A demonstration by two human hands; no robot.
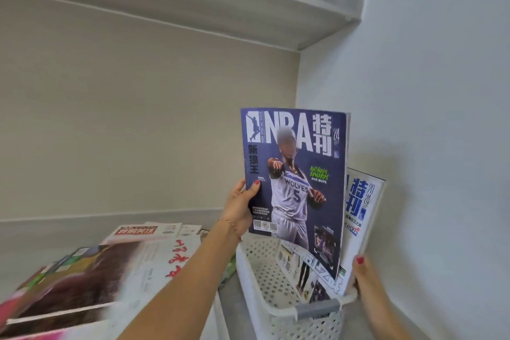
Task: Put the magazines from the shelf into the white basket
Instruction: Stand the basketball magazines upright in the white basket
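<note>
The left hand (241, 208) has its grip closed on the left edge of the blue NBA magazine (296, 182), held upright so it can slide down on edge into the white basket (256, 281) at the right. The right hand (364, 270) pinches a white magazine (360, 210) already standing in the basket, probably leaning it aside for room. More magazines (91, 276) lie on the shelf, near left.

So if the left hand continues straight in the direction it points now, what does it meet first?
The left hand points up and right, gripping the NBA magazine. Beyond lies probably the grey wall; depth is unclear.
</note>
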